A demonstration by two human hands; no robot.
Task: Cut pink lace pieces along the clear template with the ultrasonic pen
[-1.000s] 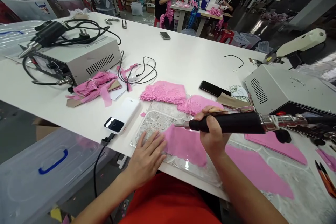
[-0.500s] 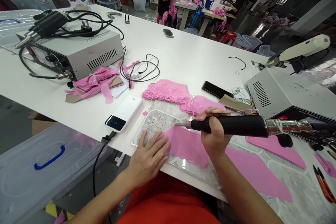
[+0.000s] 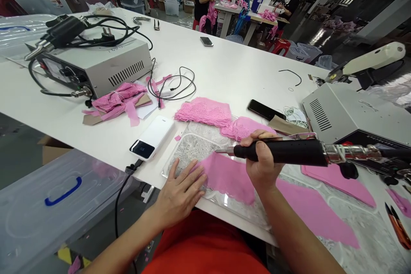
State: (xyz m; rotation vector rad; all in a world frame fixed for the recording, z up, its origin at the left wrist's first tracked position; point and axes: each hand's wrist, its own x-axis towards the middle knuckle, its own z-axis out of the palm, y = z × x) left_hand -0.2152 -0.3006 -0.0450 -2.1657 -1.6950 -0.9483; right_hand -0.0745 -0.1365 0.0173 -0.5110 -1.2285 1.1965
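Observation:
My left hand point(image 3: 181, 192) lies flat with fingers spread, its fingertips on the left edge of a thin pink fabric piece point(image 3: 224, 180). The fabric rests on a clear patterned plastic plate point(image 3: 189, 147) at the table's front edge. Wrapped round a black corded hand tool with a metal tip point(image 3: 285, 152), which looks like an ultrasonic welder, is my right hand point(image 3: 265, 165). The tool lies nearly level, its tip at the fabric's upper left corner; I cannot tell whether they touch. Just behind are a stack of pink lace pieces point(image 3: 204, 111) and another pink lace bundle point(image 3: 247, 127).
Grey control boxes stand left point(image 3: 122, 66) and right point(image 3: 356, 115). A white power bank point(image 3: 152, 137), a black phone point(image 3: 265, 110) and a coiled cable point(image 3: 175, 85) lie about. More pink fabric point(image 3: 317, 212) and orange-handled snips point(image 3: 398, 227) are at right. People work behind.
The view has shifted very slightly. Both hands, the tool and the pink fabric keep almost the same positions.

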